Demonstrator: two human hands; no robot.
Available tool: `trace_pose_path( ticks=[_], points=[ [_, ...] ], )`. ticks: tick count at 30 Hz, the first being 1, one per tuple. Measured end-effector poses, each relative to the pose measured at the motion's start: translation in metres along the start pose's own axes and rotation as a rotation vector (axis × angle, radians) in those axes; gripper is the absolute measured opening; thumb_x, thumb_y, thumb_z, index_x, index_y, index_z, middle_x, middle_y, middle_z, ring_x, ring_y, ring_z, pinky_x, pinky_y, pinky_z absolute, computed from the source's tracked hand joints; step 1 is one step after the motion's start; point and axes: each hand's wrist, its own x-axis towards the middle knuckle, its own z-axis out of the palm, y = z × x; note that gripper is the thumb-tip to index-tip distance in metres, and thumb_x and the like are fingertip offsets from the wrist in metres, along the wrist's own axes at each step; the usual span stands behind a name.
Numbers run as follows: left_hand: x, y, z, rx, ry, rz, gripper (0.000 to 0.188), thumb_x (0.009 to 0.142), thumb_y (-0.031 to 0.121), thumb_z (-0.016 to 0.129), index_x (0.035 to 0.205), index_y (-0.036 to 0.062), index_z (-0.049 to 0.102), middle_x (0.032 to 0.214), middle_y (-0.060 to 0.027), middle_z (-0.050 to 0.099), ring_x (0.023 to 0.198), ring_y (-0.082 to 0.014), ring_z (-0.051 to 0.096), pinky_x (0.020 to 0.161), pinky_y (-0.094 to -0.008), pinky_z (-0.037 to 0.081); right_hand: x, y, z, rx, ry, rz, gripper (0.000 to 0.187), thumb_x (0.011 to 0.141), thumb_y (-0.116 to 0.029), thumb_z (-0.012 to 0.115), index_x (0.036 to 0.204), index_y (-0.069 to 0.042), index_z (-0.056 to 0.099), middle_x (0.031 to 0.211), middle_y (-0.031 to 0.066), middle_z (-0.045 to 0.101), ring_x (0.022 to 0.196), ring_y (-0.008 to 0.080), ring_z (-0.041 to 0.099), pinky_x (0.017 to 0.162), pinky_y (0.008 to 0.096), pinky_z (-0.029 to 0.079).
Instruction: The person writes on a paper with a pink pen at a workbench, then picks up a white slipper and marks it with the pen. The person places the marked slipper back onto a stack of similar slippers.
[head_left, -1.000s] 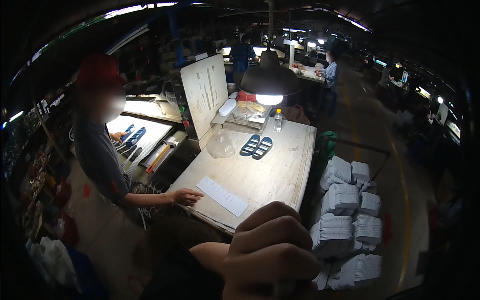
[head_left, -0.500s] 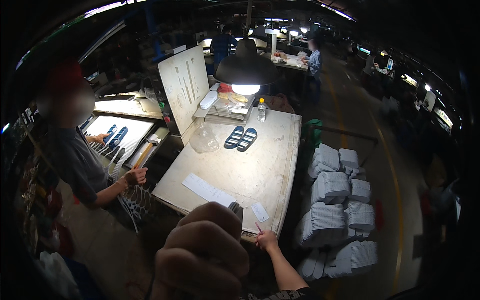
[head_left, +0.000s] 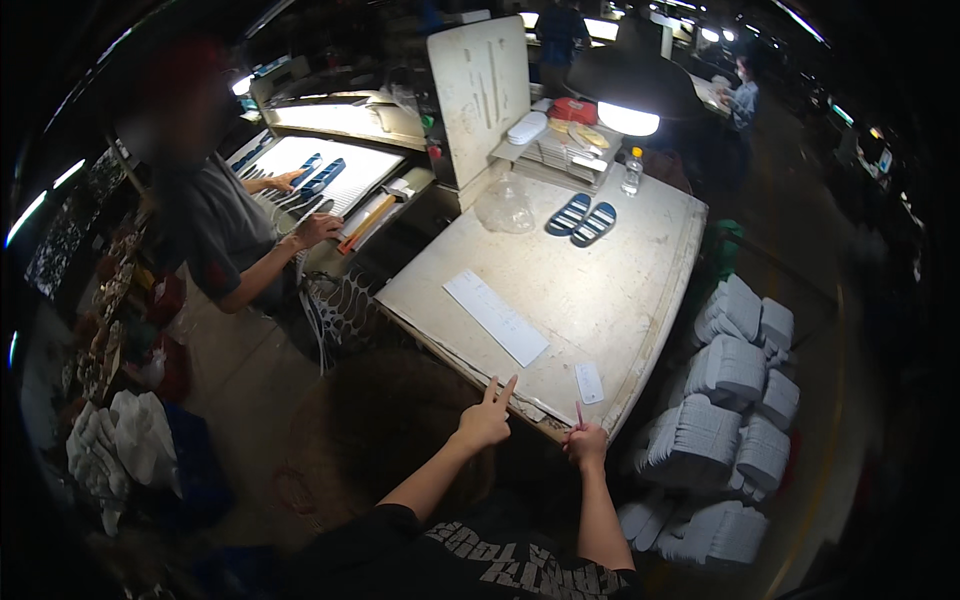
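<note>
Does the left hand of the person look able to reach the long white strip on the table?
Probably yes: the left hand, two fingers extended, is at the near edge of the table; the long white strip lies just beyond, uncovered, with nothing visible between them.

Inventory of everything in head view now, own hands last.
Table: 1, off-white, centre
Sandals: 2, blue with white stripes, table's far half
Paper strip: 1, white, table's near half
Small card: 1, white, table's near right corner
Plastic bag: 1, clear, left of sandals
Bottle: 1, clear, yellow cap, table's far right
Lamp: 1, dark shade, above table's far end
Upright panel: 1, whitish, table's far left
Sole-shaped stacks: several, pale grey, right of table
Nearest co-worker: 1, grey top, left
Background: too dim to count
Slim stick: 1, pink, by small card
Left hand: 1, bare, table's near edge
Right hand: 1, bare, gripping slim stick
</note>
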Motion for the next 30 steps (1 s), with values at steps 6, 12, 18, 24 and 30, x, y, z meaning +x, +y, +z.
trace_pose_path(
  ticks=[6, 12, 18, 24, 30],
  points=[
    [0.033, -0.055, 0.112, 0.192, 0.012, -0.037, 0.13, 0.073, 0.014, 0.077, 0.164, 0.0199, -0.016, 0.164, -0.0228, -0.034, 0.096, -0.0468, 0.072, 0.071, -0.0469, 0.061, -0.001, 0.002, -0.013, -0.012, -0.056, 0.04, 0.019, 0.078, -0.012, 0.058, 0.081, -0.003, 0.074, 0.064, 0.0105, 0.07, 0.05, 0.0195, 0.066, 0.049, 0.034, 0.052],
    [0.045, -0.068, 0.121, 0.216, -0.044, -0.027, 0.136, 0.072, 0.014, 0.077, 0.16, 0.0203, -0.027, 0.161, -0.0256, -0.038, 0.092, -0.0457, 0.073, 0.069, -0.044, 0.061, -0.004, -0.003, -0.018, -0.019, -0.067, 0.021, 0.015, 0.077, -0.012, 0.061, 0.08, -0.006, 0.074, 0.066, 0.0084, 0.072, 0.049, 0.0189, 0.066, 0.052, 0.0335, 0.054],
    [0.041, -0.065, 0.119, 0.25, -0.036, -0.044, 0.138, 0.072, 0.015, 0.078, 0.16, 0.0203, -0.028, 0.161, -0.0254, -0.039, 0.093, -0.0472, 0.072, 0.069, -0.0445, 0.061, -0.006, -0.009, -0.02, -0.025, -0.08, 0.068, 0.012, 0.077, -0.013, 0.063, 0.08, -0.008, 0.074, 0.066, 0.0075, 0.073, 0.05, 0.0184, 0.067, 0.053, 0.0332, 0.054],
    [0.039, -0.061, 0.109, 0.238, -0.079, -0.001, 0.136, 0.073, 0.016, 0.077, 0.159, 0.0172, -0.028, 0.158, -0.0284, -0.04, 0.098, -0.0504, 0.07, 0.073, -0.0454, 0.061, -0.007, -0.014, -0.019, -0.008, -0.059, 0.09, 0.011, 0.08, -0.012, 0.064, 0.079, -0.006, 0.073, 0.065, 0.0081, 0.072, 0.05, 0.0178, 0.067, 0.051, 0.0323, 0.053],
    [0.039, -0.056, 0.083, 0.141, -0.303, -0.031, 0.132, 0.075, 0.016, 0.075, 0.16, 0.0153, -0.026, 0.154, -0.0325, -0.043, 0.104, -0.0528, 0.068, 0.083, -0.0469, 0.06, 0.001, -0.008, -0.01, -0.031, -0.039, 0.101, 0.017, 0.081, -0.007, 0.056, 0.078, -0.005, 0.073, 0.062, 0.0094, 0.07, 0.045, 0.0184, 0.064, 0.044, 0.0322, 0.049]
  ],
)
